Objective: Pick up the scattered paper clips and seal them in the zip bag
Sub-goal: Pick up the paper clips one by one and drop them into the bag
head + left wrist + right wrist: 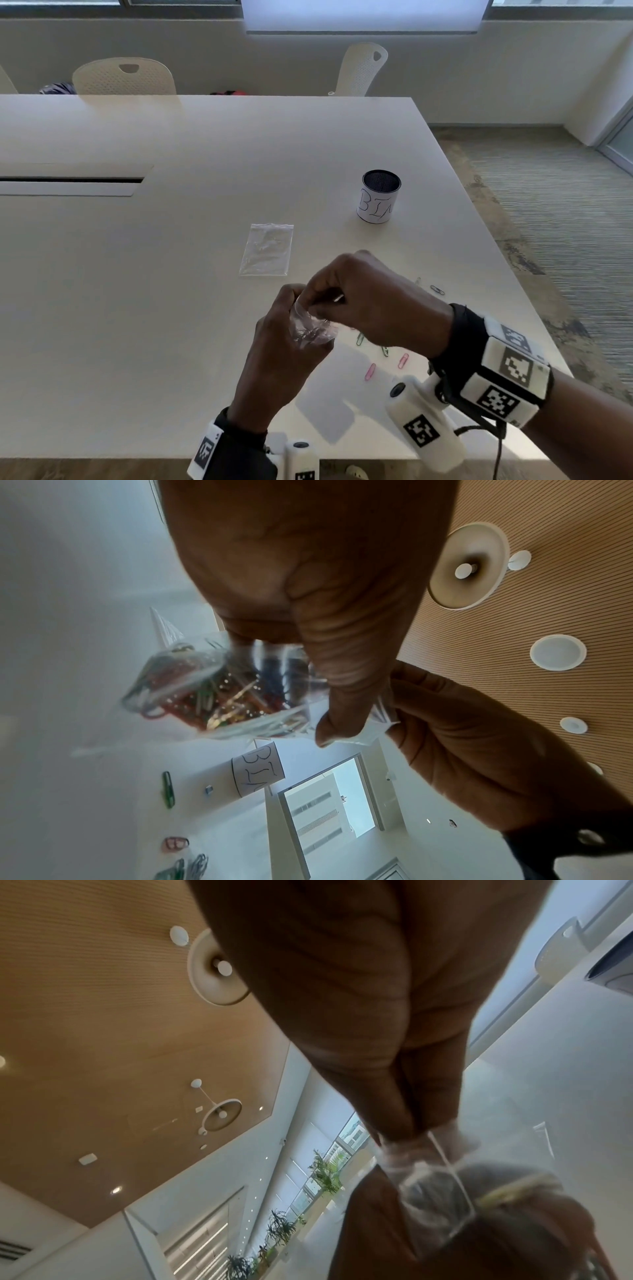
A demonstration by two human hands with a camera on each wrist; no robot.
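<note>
Together, both hands [342,308] pinch the zip bag [310,330] above the table [171,274].

Head cam: high, angled fwd/down over table [171,308]. Wrist cams: v. close under palms, tilted up toward ceiling. Shared across all three: zip bag [310,329] [219,691] [441,1194]. Head + left wrist: labelled cup [380,197] [257,773].

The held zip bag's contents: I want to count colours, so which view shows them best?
The left wrist view: the held zip bag fills the middle, with red, green and pale clips visible through it. The head view shows it small between both hands. The right wrist view shows only its blurred top edge.
</note>
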